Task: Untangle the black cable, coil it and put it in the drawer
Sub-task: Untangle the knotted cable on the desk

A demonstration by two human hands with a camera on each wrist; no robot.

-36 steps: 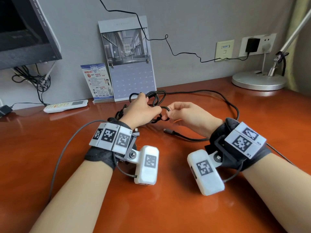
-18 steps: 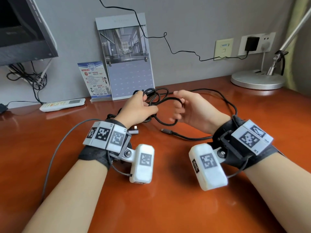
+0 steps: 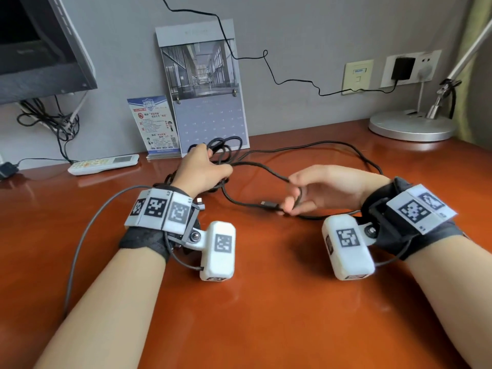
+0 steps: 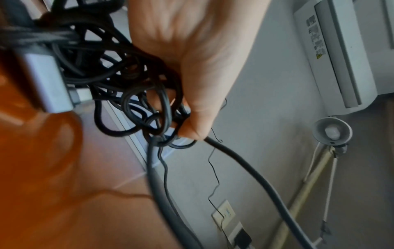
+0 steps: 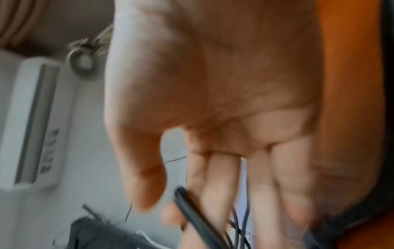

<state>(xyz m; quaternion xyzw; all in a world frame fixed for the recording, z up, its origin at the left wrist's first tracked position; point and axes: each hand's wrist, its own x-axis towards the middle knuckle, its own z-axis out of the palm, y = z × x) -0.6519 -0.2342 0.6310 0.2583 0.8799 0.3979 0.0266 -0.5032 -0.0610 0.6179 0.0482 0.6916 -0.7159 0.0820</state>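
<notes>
The black cable (image 3: 255, 166) sits mid-worktop, far of our wrists: a knotted bundle on the left, one strand running right from it, and a long slack loop trailing toward the far right before curving back. Our left hand (image 3: 203, 170) has its fingers curled round the tangle, thumb pressing the loops together, as the left wrist view shows plainly. Our right hand (image 3: 319, 191) hooks a strand with loosely curled fingers, near the cable's plug end (image 3: 269, 204), which lies on the worktop (image 3: 266, 302).

A second ago both hands met at the knot; half a second ago they had begun to part. Now they are well apart, the right one drawn right and nearer to us, and a length of strand spans the gap between them. We judge that one loop has been pulled free, so untangling is under way but far from done: the bundle looks dense. Coiling has not begun, and no drawer is in view.

Beyond stand a calendar (image 3: 205, 86), a remote control (image 3: 103, 163) and a lamp base (image 3: 411, 126).
</notes>
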